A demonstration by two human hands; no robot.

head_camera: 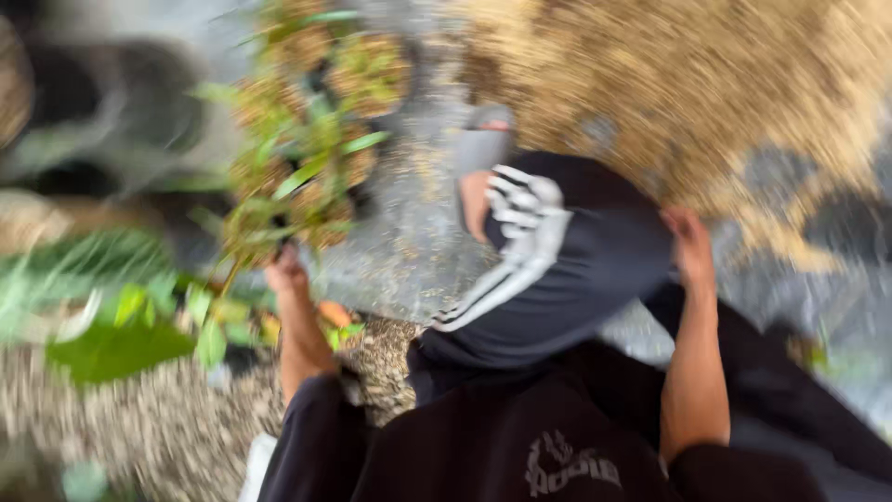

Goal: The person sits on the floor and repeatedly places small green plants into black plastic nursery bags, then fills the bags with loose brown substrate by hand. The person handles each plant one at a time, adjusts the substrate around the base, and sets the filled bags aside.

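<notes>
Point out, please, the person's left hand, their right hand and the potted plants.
left hand (286, 271), head view, on the back of the hand.
right hand (689, 244), head view, on its middle.
potted plants (316, 158), head view, on the green leaves.

My dark trousers (557, 270) are matt cloth with smooth white stripes, the mulch (706, 84) coarse and dry, the leaves (116, 349) slightly glossy.

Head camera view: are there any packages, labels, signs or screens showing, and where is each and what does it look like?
No packages, signs or screens show.
Printed emblem: grey mark on the person's dark top, bottom centre; too blurred for its shape.
Side stripes: white bands on the dark trouser leg, centre.
Left hand reaches the leafy potted plants; right hand rests at the knee.
</notes>
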